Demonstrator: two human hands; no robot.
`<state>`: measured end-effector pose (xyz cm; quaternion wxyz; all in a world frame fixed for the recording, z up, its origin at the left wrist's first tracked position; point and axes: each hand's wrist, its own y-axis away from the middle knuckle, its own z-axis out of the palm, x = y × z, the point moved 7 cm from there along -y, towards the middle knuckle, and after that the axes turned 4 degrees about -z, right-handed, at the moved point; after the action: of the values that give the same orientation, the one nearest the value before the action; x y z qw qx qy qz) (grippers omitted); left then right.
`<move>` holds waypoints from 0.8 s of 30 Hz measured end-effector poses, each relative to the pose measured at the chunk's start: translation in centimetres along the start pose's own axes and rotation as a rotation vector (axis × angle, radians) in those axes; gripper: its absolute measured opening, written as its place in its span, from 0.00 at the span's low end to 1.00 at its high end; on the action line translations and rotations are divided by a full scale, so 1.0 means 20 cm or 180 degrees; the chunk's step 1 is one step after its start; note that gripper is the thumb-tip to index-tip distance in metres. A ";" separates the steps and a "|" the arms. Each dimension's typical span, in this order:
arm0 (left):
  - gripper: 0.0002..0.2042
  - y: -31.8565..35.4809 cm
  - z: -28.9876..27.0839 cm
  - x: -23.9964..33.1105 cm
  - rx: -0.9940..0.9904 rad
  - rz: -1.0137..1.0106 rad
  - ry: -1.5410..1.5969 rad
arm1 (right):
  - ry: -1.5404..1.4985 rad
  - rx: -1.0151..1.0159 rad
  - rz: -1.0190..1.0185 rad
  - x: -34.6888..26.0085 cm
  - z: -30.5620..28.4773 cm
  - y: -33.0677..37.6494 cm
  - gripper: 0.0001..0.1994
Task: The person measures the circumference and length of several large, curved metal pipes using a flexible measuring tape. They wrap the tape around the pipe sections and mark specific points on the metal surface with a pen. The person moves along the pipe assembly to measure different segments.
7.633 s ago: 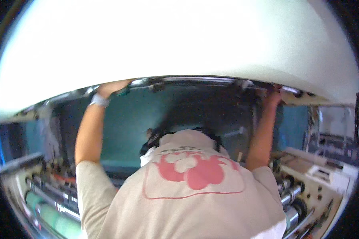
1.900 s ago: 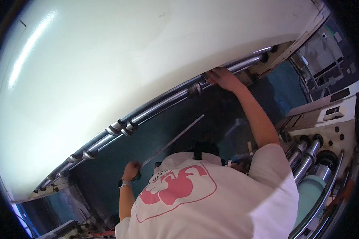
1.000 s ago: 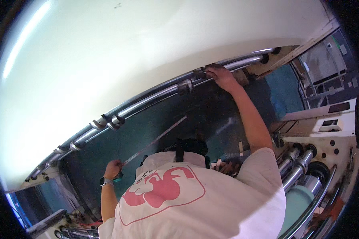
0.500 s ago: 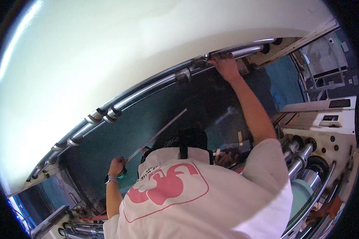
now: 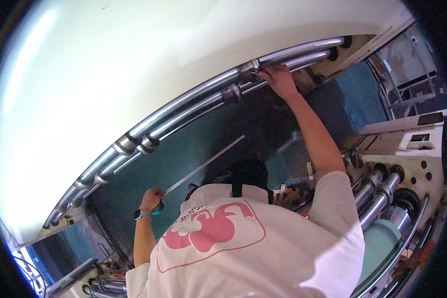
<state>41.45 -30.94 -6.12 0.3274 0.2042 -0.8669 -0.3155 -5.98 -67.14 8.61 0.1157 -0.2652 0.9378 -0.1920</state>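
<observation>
My left hand [image 5: 151, 198], with a watch on its wrist, is closed around a small tape measure. Its thin metal tape [image 5: 203, 166] runs up and to the right across a dark teal panel [image 5: 149, 169] into shadow. My right hand [image 5: 279, 77] reaches up high, fingers curled over the thinner of two long steel rods [image 5: 184, 107], just beside a metal collar [image 5: 249, 67]. Whether the tape's far end reaches that hand is hidden in the dark. My white shirt with a pink print fills the lower middle.
A huge white roll [image 5: 134, 54] arches above the rods. Several collars [image 5: 134, 141] sit along the rods at the left. Chrome rollers [image 5: 377, 191] and a pale green roller [image 5: 380, 243] stand at the right beside a white machine housing [image 5: 417, 141]. More rollers [image 5: 104, 288] lie at the lower left.
Earlier both hands were up at the roll's edge. Since then the left hand has come down with the tape drawn out. Over the last second the right hand stays on the rod by the collar.
</observation>
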 end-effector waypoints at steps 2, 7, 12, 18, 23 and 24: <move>0.07 -0.01 0.00 -0.04 0.0174 0.0201 -0.0082 | -0.0218 -0.0209 0.0056 0.01 -0.02 -0.02 0.23; 0.06 0.11 -0.03 -0.14 0.0166 -0.0125 -0.0268 | -0.0432 -0.0008 0.0179 0.05 0.00 0.00 0.25; 0.08 0.23 -0.02 -0.34 0.0227 -0.0696 -0.0018 | -0.0654 0.0263 0.0049 0.08 -0.13 -0.01 0.22; 0.11 0.14 0.18 -0.72 0.0195 -0.0780 0.0661 | -0.2616 0.0257 0.1457 -0.13 0.35 0.46 0.09; 0.10 0.18 0.10 -0.43 0.0061 -0.0775 0.0155 | -0.3656 -0.0141 0.2510 -0.50 0.88 0.65 0.11; 0.10 0.17 0.09 -0.41 0.0078 -0.0738 0.0047 | -0.4249 -0.0018 0.2722 -0.57 0.91 0.62 0.11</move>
<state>45.48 -23.16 -8.46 0.2926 0.3094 -0.8388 -0.3391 3.62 -56.63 -11.66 0.7167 0.0587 0.6913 0.0711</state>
